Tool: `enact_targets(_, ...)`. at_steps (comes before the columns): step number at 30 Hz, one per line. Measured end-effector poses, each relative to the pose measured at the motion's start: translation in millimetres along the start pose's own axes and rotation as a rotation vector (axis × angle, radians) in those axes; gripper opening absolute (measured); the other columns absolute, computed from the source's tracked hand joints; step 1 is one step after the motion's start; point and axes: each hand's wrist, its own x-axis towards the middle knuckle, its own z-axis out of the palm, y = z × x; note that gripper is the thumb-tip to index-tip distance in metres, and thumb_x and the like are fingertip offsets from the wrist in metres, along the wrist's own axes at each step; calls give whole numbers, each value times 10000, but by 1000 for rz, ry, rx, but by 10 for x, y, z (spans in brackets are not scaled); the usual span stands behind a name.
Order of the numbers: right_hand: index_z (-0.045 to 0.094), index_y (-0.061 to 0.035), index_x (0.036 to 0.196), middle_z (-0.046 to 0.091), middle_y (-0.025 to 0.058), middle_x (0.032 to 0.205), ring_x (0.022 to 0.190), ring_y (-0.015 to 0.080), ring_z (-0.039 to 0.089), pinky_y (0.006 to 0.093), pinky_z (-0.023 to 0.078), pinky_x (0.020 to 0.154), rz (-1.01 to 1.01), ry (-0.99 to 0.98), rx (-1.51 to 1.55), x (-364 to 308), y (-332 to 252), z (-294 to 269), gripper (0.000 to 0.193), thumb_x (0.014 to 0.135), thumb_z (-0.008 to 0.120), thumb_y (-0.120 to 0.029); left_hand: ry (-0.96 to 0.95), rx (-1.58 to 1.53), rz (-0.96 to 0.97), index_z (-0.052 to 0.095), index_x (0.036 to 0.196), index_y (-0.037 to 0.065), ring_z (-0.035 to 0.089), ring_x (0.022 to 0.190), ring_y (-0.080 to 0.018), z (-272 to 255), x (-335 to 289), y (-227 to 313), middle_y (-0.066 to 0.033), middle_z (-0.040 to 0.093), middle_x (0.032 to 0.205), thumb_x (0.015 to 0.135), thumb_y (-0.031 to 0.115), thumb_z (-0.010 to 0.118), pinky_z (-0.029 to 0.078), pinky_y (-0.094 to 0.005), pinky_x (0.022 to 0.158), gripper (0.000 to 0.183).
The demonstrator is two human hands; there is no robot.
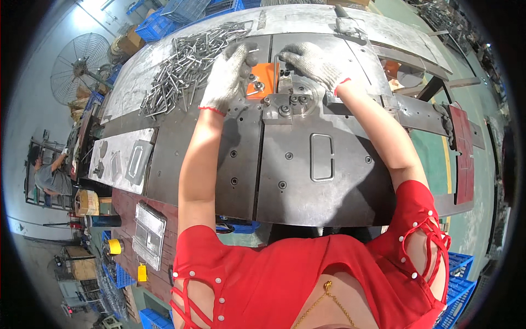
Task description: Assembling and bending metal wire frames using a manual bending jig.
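Note:
Both my hands wear white knit gloves with dark grey fingertips. My left hand (230, 74) is closed left of an orange block (261, 82); a short bright bit shows at its fingertips, too small to name. Across from it, my right hand (312, 61) has its curled fingers at the top of a thin bent metal rod (276, 66), which stands beside the orange block. A bolted steel bending fixture (285, 107) sits just below on the dark steel plate (213, 164). Nearer to me lies a metal rod bent into a long rounded rectangle (312, 156), with a gap in its right side.
A heap of bent metal rods (189, 63) covers the table's far left. Flat metal pieces (123, 159) lie on a pale board at left. Blue crates (159, 24) stand behind, near a large fan (80, 68). Another person (52, 172) works far left.

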Motion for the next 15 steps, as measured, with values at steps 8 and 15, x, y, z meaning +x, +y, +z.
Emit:
enact_targets(8,666,-50,1188,683,202,1086,1042,380,633,463,504,901,-173,162,-365,-53,298,61,361,978,522,-307,-2,-29,14,645,1215,44,418,610,-28,47,8,-30,35,585,799,1029,286,553,349,-184,537,319)
enact_targets(15,692,-116,1201,679,146,1157,1098,357,629,446,506,948,-251,-118,-514,-125,489,-112,308,963,520,-212,28,-45,99,625,1199,39,410,587,-33,174,29,-47,28,532,754,1030,247,520,340,-195,527,287)
